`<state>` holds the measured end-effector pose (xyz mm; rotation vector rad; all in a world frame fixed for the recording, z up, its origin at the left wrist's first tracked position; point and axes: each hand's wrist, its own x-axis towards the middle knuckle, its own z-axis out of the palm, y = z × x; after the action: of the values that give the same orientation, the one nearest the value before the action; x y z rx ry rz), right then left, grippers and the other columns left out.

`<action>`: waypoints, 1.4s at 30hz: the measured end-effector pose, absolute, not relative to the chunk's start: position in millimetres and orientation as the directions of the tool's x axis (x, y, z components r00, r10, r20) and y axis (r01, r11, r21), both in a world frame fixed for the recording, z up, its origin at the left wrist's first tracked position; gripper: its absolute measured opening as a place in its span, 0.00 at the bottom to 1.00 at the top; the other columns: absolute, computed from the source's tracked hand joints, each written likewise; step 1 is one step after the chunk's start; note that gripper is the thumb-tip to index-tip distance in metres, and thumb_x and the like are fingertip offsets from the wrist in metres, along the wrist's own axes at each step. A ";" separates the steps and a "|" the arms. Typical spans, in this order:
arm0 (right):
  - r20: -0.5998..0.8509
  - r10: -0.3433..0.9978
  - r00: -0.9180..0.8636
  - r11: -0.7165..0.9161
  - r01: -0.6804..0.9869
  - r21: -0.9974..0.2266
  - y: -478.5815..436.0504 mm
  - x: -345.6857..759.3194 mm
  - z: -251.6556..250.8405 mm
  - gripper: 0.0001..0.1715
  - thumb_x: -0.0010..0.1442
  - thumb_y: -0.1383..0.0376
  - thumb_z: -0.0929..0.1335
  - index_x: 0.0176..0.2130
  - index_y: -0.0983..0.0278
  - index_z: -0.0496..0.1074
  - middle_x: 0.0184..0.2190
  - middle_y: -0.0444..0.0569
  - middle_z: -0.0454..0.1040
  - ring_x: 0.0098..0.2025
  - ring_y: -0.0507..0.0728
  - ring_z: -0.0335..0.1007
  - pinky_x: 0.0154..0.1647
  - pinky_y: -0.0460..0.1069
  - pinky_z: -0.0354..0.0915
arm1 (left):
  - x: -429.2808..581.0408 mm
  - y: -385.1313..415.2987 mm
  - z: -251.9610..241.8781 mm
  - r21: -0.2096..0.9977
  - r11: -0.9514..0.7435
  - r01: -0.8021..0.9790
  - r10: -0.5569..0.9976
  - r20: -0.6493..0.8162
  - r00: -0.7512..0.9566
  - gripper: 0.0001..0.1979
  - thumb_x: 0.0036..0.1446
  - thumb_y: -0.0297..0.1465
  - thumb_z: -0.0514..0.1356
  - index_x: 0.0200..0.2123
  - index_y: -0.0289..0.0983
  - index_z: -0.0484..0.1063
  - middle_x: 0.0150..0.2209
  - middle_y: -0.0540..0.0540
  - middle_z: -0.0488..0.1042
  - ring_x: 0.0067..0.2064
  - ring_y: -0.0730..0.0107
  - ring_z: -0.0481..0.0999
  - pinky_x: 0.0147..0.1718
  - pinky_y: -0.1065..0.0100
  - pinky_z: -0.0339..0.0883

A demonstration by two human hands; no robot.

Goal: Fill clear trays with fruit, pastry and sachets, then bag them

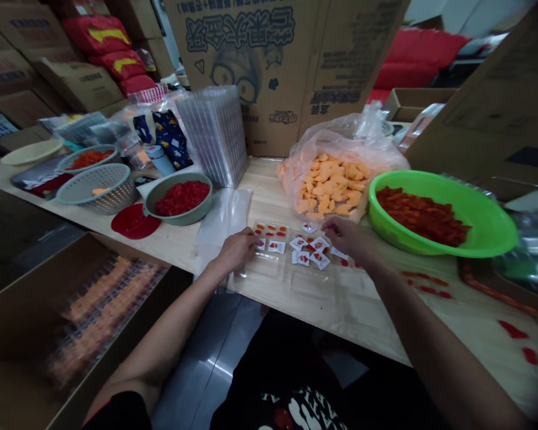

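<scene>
On table [264, 185], white pkts [319, 244] w/ red print lie betw. L hand [239, 248] & R hand [342, 235], grips unclear.

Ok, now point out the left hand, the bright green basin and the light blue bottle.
Left hand [240, 248]: head view, on the back of the hand.
Bright green basin [488, 218]: head view, on the bare inner wall.
Light blue bottle [160, 161]: head view, on the side of its body.

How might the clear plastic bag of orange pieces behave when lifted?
The bag would probably sag, as it looks thin and crumpled. It may feel fairly heavy, given its big heap of orange pieces, which could shift inside.
</scene>
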<state>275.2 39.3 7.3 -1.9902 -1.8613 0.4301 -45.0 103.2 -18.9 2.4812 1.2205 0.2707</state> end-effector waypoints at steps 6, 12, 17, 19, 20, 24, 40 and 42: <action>-0.125 0.992 0.019 -0.042 0.982 -0.182 -15.3 259.7 7.4 0.12 0.64 0.65 0.62 0.42 0.66 0.73 0.40 0.58 0.77 0.41 0.62 0.72 0.37 0.51 0.60 | -6.3 87.0 -8.2 0.334 -0.535 0.776 0.833 0.054 0.551 0.17 0.62 0.25 0.54 0.47 0.43 0.78 0.50 0.44 0.73 0.45 0.62 0.77 0.42 0.66 0.68; -0.090 0.996 0.028 -0.020 0.996 0.091 -26.5 220.9 -5.8 0.19 0.61 0.71 0.64 0.52 0.67 0.69 0.48 0.63 0.72 0.50 0.68 0.67 0.46 0.57 0.59 | 72.3 65.5 -10.8 0.417 -0.575 0.704 0.777 0.010 0.629 0.13 0.63 0.37 0.59 0.46 0.38 0.77 0.45 0.38 0.73 0.44 0.54 0.77 0.42 0.61 0.69; -0.139 0.979 -0.148 0.147 0.989 -0.021 -27.5 239.0 -1.9 0.23 0.55 0.77 0.63 0.49 0.66 0.72 0.48 0.59 0.71 0.49 0.65 0.66 0.49 0.56 0.57 | 82.9 69.3 -20.8 0.330 -0.563 0.758 0.794 -0.039 0.607 0.13 0.62 0.26 0.55 0.46 0.35 0.76 0.46 0.36 0.73 0.43 0.55 0.78 0.41 0.61 0.68; -0.106 0.983 -0.149 0.142 0.987 -0.075 -20.1 249.2 1.0 0.23 0.57 0.77 0.62 0.50 0.65 0.72 0.47 0.58 0.71 0.48 0.63 0.66 0.48 0.54 0.57 | 79.7 73.6 -19.7 0.335 -0.552 0.764 0.806 -0.021 0.592 0.13 0.63 0.25 0.53 0.44 0.34 0.77 0.44 0.36 0.74 0.43 0.55 0.77 0.42 0.61 0.68; -0.078 0.986 -0.144 0.138 0.987 -0.083 -14.0 253.5 1.8 0.24 0.58 0.77 0.62 0.51 0.65 0.72 0.47 0.58 0.71 0.48 0.62 0.66 0.47 0.53 0.58 | 77.8 75.7 -18.5 0.349 -0.545 0.763 0.813 -0.001 0.582 0.13 0.63 0.25 0.53 0.42 0.34 0.78 0.44 0.37 0.75 0.44 0.56 0.77 0.43 0.61 0.68; -0.083 0.975 -0.208 0.208 0.978 -0.006 16.1 260.3 -1.4 0.29 0.55 0.74 0.67 0.56 0.63 0.69 0.50 0.59 0.69 0.50 0.65 0.64 0.48 0.54 0.58 | 70.6 81.4 -15.6 0.451 -0.525 0.722 0.834 0.105 0.542 0.13 0.62 0.24 0.53 0.39 0.35 0.79 0.41 0.39 0.78 0.45 0.59 0.77 0.47 0.63 0.67; -0.032 0.999 0.015 -0.017 0.996 -0.084 -47.2 329.1 22.2 0.11 0.64 0.74 0.60 0.41 0.69 0.71 0.38 0.55 0.74 0.35 0.58 0.69 0.34 0.49 0.57 | 136.5 -11.1 -32.4 0.217 -0.901 0.377 0.410 0.138 0.902 0.12 0.69 0.26 0.49 0.45 0.37 0.72 0.47 0.43 0.74 0.49 0.61 0.72 0.42 0.64 0.70; -0.063 0.997 0.042 -0.045 0.998 -0.045 -76.7 329.3 8.5 0.15 0.60 0.78 0.60 0.42 0.70 0.71 0.39 0.57 0.73 0.36 0.59 0.70 0.35 0.50 0.59 | 137.4 -14.4 -32.4 0.144 -0.937 0.319 0.336 0.117 0.934 0.12 0.69 0.26 0.49 0.47 0.37 0.71 0.46 0.42 0.73 0.50 0.58 0.71 0.40 0.64 0.71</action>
<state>329.3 -76.7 8.5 -2.2760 -2.1788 0.1205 137.4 -14.4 -32.4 2.9688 0.5051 0.2113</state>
